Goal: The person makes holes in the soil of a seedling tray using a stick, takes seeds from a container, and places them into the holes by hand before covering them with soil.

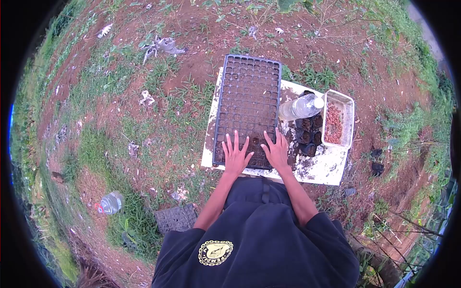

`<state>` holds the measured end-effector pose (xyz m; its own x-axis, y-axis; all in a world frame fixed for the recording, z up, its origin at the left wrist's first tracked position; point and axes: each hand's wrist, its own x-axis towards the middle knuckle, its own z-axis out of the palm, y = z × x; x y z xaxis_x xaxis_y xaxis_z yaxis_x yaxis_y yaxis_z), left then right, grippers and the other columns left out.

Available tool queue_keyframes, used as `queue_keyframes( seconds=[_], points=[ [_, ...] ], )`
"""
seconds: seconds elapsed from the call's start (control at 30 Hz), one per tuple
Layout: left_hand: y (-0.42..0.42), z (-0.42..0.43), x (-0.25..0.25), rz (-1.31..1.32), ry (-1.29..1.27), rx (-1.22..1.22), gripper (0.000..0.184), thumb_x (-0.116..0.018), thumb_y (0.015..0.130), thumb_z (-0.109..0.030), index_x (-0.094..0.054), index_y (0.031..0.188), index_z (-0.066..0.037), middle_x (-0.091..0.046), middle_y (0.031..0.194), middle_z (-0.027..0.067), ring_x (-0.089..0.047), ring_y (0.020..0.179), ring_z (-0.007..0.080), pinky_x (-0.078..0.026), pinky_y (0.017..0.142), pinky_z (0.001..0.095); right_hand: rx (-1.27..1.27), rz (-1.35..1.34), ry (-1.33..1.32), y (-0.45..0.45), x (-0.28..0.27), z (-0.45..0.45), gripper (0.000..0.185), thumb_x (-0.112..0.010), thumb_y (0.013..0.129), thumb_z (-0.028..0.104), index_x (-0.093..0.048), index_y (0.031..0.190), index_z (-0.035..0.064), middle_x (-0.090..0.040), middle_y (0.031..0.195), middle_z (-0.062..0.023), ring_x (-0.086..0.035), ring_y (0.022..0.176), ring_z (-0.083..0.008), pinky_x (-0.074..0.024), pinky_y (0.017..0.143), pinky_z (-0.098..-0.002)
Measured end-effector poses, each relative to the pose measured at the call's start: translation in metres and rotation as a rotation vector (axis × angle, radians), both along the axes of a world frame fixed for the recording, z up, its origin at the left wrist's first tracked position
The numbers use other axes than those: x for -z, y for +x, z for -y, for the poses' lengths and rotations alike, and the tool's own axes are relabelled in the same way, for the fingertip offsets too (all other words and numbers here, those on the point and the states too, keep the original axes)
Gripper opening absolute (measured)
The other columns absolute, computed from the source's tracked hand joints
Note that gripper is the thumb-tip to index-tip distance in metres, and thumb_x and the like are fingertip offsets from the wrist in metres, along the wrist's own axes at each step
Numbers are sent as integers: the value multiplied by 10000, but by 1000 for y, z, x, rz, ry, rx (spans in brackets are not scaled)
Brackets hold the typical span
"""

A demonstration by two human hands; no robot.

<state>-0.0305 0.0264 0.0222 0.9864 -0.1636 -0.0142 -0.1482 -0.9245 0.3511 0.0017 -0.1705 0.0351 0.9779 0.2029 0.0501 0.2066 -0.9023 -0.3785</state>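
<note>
The seed tray point(250, 58) takes up the surface's point(331, 175) left side, I see; at the right edge sits a basket point(342, 101) with seeds point(333, 124) in it. Between those 2, there's a bottle point(297, 108), farther from the person than most of the soil pots point(306, 137). Over left, on the ground, lie a jug point(111, 203) and a 2nd tray point(176, 218).

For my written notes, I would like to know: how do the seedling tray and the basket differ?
The tray is dark, while the basket is white. The tray looks clearly larger than the basket. The tray holds soil; the basket holds small reddish pieces. Both appear to rest on the white board.
</note>
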Motion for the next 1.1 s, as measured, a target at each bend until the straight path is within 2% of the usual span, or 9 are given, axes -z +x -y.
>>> queue_keyframes(
  seconds=[0.03, 0.07, 0.23, 0.53, 0.6, 0.73, 0.9, 1.0, 1.1],
  points=[
    [1, 1, 2, 3, 4, 8, 673, -545, 958, -512, -375, 1544, -226, -98, 1641, 233, -97, 1479, 519, -130, 1153, 671, -36, 31, -78, -1, 3, -1, 562, -601, 960, 377, -470, 1486, 230, -289, 1555, -253, -362, 1358, -440, -277, 1136, -550],
    [1, 2, 5, -1, 7, 17, 685, -535, 960, -520, -365, 1548, -211, -98, 1641, 233, -95, 1480, 518, -128, 1152, 673, -54, -58, -71, -1, 5, -2, 576, -550, 981, 428, -430, 1512, 242, -193, 1600, -279, -279, 1428, -466, -205, 1175, -581],
    [-1, 4, 10, -17, 31, 63, 710, -510, 966, -539, -344, 1557, -182, -92, 1642, 233, -85, 1487, 505, -114, 1154, 675, -67, -55, -77, -1, 9, -4, 571, -520, 993, 452, -407, 1525, 277, -177, 1599, -293, -237, 1453, -482, -171, 1177, -610],
    [5, 5, 6, -40, -10, 100, 698, -502, 971, -546, -318, 1570, -237, -59, 1647, 235, -45, 1498, 491, -76, 1161, 670, -104, -72, -40, 4, 8, 7, 493, -511, 998, 449, -450, 1484, 392, -164, 1618, -255, -219, 1468, -465, -170, 1178, -615],
    [10, 5, 6, -18, 13, 41, 691, -496, 977, -545, -318, 1570, -239, -56, 1646, 239, -43, 1498, 492, -73, 1162, 669, -85, -64, -52, 8, 14, 8, 495, -513, 997, 450, -449, 1484, 391, -162, 1619, -253, -213, 1471, -462, -172, 1178, -614],
    [17, 1, 10, -42, 61, 87, 682, -492, 980, -542, -321, 1569, -243, -54, 1646, 239, -44, 1497, 493, -74, 1164, 666, -100, -60, -65, 17, 12, 5, 494, -512, 999, 438, -446, 1486, 389, -155, 1625, -239, -192, 1481, -447, -156, 1187, -608],
    [18, -11, 4, -24, 61, 244, 675, -497, 977, -543, -322, 1569, -267, -48, 1648, 236, -48, 1497, 492, -76, 1165, 664, -176, -70, -99, 14, 7, 11, 481, -508, 1004, 428, -452, 1481, 397, -149, 1631, -226, -174, 1493, -428, -129, 1192, -611],
    [22, -7, 0, -56, -31, 158, 667, -500, 976, -541, -336, 1563, -270, -56, 1649, 230, -54, 1500, 484, -76, 1165, 663, -228, -88, -116, 14, 5, 15, 474, -503, 1005, 432, -458, 1476, 405, -141, 1634, -225, -164, 1500, -417, -116, 1192, -616],
    [30, -5, 3, -31, 9, 127, 659, -505, 975, -537, -352, 1556, -267, -67, 1650, 222, -59, 1503, 473, -78, 1166, 661, -187, -76, -103, 22, 6, 14, 463, -487, 1010, 439, -463, 1471, 413, -133, 1638, -220, -155, 1505, -406, -104, 1193, -618]
  ],
)
